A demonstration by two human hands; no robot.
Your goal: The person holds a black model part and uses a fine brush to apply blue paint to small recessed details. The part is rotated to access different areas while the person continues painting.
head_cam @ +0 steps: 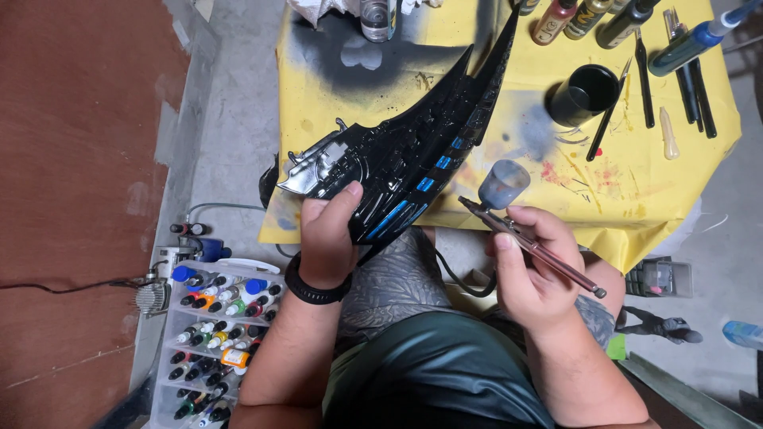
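Holding: left hand [328, 230], closed on the rear of one glossy black spiked model ship [405, 151], raised over the yellow sheet [636, 183]. Right hand [528, 274], fingers pinched around one airbrush [531, 248] with a grey paint cup, contents hidden, just beside the hull. One black cup [584, 94], inside dark, contents not discernible. One clear tiered rack [218, 342] on the floor, filled with many small dropper paint bottles, too crowded to count.
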